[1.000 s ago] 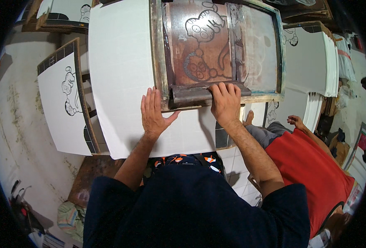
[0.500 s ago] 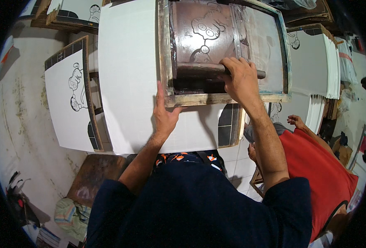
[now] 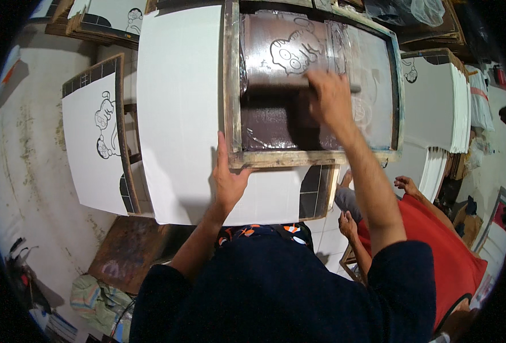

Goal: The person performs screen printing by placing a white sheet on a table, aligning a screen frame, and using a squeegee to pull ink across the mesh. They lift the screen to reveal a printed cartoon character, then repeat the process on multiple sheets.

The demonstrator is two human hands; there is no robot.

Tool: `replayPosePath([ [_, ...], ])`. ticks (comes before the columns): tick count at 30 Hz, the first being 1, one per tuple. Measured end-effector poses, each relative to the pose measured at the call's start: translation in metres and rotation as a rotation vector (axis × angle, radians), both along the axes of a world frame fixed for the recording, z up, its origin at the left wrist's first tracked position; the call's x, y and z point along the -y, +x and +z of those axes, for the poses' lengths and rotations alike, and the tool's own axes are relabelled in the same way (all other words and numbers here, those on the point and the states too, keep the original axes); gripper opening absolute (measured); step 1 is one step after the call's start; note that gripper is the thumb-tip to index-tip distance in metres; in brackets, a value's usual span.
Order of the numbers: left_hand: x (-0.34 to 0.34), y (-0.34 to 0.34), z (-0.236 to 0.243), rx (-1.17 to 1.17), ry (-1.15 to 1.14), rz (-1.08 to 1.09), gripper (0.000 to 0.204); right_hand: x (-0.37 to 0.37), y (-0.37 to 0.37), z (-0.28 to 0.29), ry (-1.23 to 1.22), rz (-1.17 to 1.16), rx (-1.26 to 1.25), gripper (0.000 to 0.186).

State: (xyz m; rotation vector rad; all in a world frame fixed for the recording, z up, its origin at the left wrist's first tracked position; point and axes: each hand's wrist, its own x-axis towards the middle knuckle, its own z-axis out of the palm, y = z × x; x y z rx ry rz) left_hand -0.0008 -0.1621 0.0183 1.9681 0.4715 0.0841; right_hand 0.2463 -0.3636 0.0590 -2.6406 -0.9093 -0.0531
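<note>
A wooden-framed printing screen [image 3: 233,86] lies over a white sheet [image 3: 178,114] with a black tiled border at its near right. Dark ink covers the mesh [image 3: 276,127], and a cartoon animal outline shows in its far part. My right hand [image 3: 328,100], slightly blurred, is closed around the handle of a squeegee [image 3: 276,88] that lies across the mesh. At the screen's near left corner is my left hand [image 3: 230,183], fingers stretched along the frame's side and thumb spread under its near edge; it touches the frame without wrapping round it.
A printed sheet on a board [image 3: 93,137] stands at left. Stacks of printed sheets [image 3: 436,103] are on the right. A co-worker in a red top [image 3: 436,251] sits close at my right, hands near the table. A brown wooden surface [image 3: 127,246] is at lower left.
My right hand has pushed the squeegee away from the screen's near edge, uncovering more inked mesh behind it. My left hand remains at the frame's corner. The whole view has shifted slightly.
</note>
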Motion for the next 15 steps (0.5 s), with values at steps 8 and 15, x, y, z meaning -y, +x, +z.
replayPosePath([
  [8, 0.002, -0.003, -0.002, 0.020, -0.053, 0.039, 0.116, -0.049, 0.205, -0.043, -0.018, -0.010, 0.249, 0.045],
  [15, 0.002, -0.004, -0.002, -0.013, -0.030, 0.014, 0.124, -0.027, 0.083, -0.029, 0.036, -0.108, 0.210, 0.047],
])
